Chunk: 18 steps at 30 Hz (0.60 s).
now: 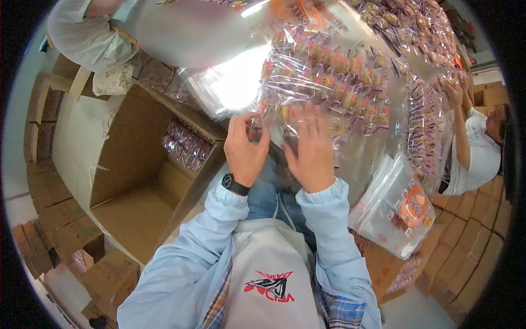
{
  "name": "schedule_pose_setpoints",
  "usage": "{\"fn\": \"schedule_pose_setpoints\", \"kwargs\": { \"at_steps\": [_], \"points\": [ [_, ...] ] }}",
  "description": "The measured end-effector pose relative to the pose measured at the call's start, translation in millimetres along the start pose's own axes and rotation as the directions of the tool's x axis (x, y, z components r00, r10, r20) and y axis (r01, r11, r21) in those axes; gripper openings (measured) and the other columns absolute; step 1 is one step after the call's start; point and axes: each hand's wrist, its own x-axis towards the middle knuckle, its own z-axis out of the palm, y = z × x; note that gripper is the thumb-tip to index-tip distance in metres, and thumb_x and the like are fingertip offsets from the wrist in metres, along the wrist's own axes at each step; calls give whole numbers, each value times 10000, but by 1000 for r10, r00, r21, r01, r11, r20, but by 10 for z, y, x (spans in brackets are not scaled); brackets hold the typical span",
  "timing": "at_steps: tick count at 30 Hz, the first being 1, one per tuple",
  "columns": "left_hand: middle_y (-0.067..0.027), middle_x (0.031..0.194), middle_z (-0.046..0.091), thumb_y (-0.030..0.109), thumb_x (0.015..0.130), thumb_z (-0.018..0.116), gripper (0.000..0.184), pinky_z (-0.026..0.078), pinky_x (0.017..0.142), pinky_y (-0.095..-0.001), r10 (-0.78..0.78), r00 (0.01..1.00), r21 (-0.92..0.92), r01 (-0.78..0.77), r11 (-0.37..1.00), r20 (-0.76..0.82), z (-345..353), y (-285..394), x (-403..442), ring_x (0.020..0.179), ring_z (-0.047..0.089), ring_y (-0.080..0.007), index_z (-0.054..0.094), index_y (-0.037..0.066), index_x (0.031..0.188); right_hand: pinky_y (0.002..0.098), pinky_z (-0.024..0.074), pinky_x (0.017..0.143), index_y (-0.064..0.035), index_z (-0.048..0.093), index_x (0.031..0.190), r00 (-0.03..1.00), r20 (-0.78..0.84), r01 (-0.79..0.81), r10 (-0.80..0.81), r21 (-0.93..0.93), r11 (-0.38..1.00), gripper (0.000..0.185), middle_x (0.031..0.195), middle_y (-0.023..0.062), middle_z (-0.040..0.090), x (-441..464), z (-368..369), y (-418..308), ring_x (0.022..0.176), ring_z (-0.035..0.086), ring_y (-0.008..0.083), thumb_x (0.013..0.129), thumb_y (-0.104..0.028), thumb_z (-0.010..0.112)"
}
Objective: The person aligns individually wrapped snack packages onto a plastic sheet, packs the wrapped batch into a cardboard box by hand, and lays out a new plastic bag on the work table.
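Rows of small wrapped snacks point(329, 82) under clear plastic lie on the table in front of me. My left hand point(245, 148), with a black watch on the wrist, is at their near left corner, thumb and fingers curled toward each other around a bit of clear wrapping. To its right, my right hand point(312, 145) rests over the near edge of the packets, fingers stretched out and blurred by motion. A stack of clear printed bags point(397, 208) lies to the right of my right sleeve.
An open cardboard box point(131, 170) with wrapped packets inside stands at my left. Co-workers are at the upper left and right; the right one's hand point(452, 90) is by another row of packets point(424, 126). Stacked cartons point(466, 247) stand at the lower right.
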Motion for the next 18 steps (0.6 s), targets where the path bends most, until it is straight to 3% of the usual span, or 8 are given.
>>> {"fn": "schedule_pose_setpoints", "kwargs": {
  "at_steps": [1, 4, 7, 8, 10, 13, 16, 18],
  "points": [
    [-86, 910, 590, 38, 830, 776, 288, 508, 661, -353, -14, 1000, -6, 14, 1000, -5, 0, 24, 5, 711, 598, -206, 655, 39, 1091, 558, 426, 1058, -69, 560, 1425, 999, 20, 44, -41, -170, 984, 666, 1464, 195, 555, -46, -95, -23, 1297, 525, 411, 804, -157, 784],
    [-88, 924, 584, 34, 825, 781, 320, 509, 661, -348, -62, 998, 2, 62, 998, -20, 13, 11, -20, 707, 597, -202, 633, 42, 1110, 598, 368, 1086, -72, 566, 1421, 971, -80, -235, 225, -156, 959, 653, 1408, 174, 584, -374, -195, 105, 1316, 493, 417, 825, -221, 786],
    [-69, 965, 594, 18, 844, 780, 338, 504, 671, -305, -15, 1000, -24, 16, 1000, 25, -9, -115, -89, 764, 594, -158, 595, 20, 1128, 551, 409, 1050, -77, 572, 1417, 906, -113, -423, 408, -165, 891, 653, 1325, 167, 620, -715, -73, 299, 1229, 550, 399, 836, -273, 797],
    [-78, 991, 597, 9, 842, 778, 301, 506, 676, -304, -13, 1000, -86, 14, 996, 6, 25, -120, -98, 770, 598, -161, 603, 22, 1087, 509, 442, 997, -77, 598, 1389, 892, -75, -448, 446, -4, 894, 639, 1281, 162, 641, -782, -61, 363, 1139, 595, 384, 831, -299, 816],
    [-96, 1043, 603, -9, 837, 775, 232, 511, 686, -303, -26, 999, -205, 17, 979, -41, 34, -130, -120, 782, 608, -165, 618, 26, 1004, 488, 456, 964, -77, 625, 1347, 911, -205, -359, 358, 32, 933, 593, 1246, 162, 651, -689, -34, 265, 1083, 611, 379, 828, -290, 818],
    [-114, 1136, 604, -39, 824, 767, 188, 520, 705, -304, 262, 965, -23, -262, 965, -14, 15, -289, -166, 838, 620, -191, 702, 43, 981, 484, 468, 947, -88, 682, 1222, 909, -283, -322, 307, -6, 947, 471, 1263, 130, 644, -429, 131, 134, 1107, 600, 360, 794, -221, 828],
    [-149, 1217, 621, 4, 787, 779, 240, 534, 821, -384, 267, 960, 116, -276, 954, 84, -44, -153, -239, 1004, 619, -314, 776, 90, 1011, 483, 471, 980, -88, 701, 1147, 911, -232, -371, 341, -97, 924, 418, 1334, 89, 611, -183, 224, 123, 1191, 558, 342, 753, -153, 826],
    [-156, 1288, 566, 40, 786, 812, 370, 506, 883, -388, 279, 954, 207, -296, 932, 108, -70, -34, -262, 1076, 575, -306, 770, 119, 1145, 495, 470, 997, -77, 700, 1162, 935, -262, -259, 237, -54, 964, 437, 1338, 100, 604, -135, 282, 183, 1221, 546, 356, 751, -159, 825]
  ]
}}
